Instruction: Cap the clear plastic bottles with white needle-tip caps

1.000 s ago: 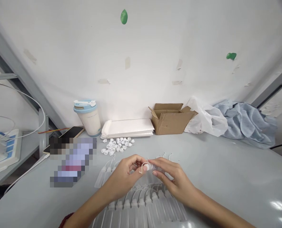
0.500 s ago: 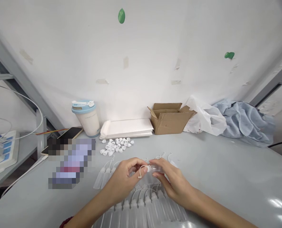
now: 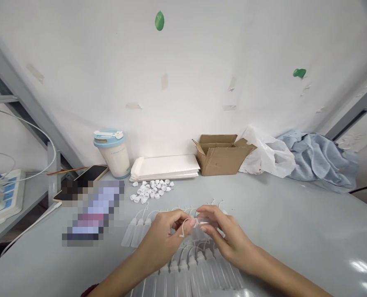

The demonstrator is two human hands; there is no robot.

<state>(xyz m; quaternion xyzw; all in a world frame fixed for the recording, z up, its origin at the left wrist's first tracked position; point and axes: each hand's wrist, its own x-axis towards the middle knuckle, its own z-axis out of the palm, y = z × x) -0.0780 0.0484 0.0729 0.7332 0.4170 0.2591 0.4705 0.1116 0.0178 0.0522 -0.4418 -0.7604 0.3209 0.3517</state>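
Note:
Between my two hands, above the table, lies a small clear squeeze bottle (image 3: 205, 223) on its side. My right hand (image 3: 226, 233) closes its fingers round the bottle's body. My left hand (image 3: 167, 231) pinches the neck end, where a thin white strap (image 3: 183, 227) curls down; the fingers hide most of the cap. Below my hands, a row of clear bottles (image 3: 183, 280) with curved white straps lies side by side. More such bottles (image 3: 133, 233) form a row behind, partly covered by my hands.
Loose white caps (image 3: 152, 189) lie in a pile before a stack of white padded envelopes (image 3: 166, 167). An open cardboard box (image 3: 222, 161), a plastic bag (image 3: 266, 154) and blue cloth (image 3: 319, 161) line the wall. A cup (image 3: 115, 156) and two phones (image 3: 90, 177) stand left.
Both hands keep hold of the bottle and have shifted very slightly down and right. The left forearm has also moved a little right. The things on the table stay put.

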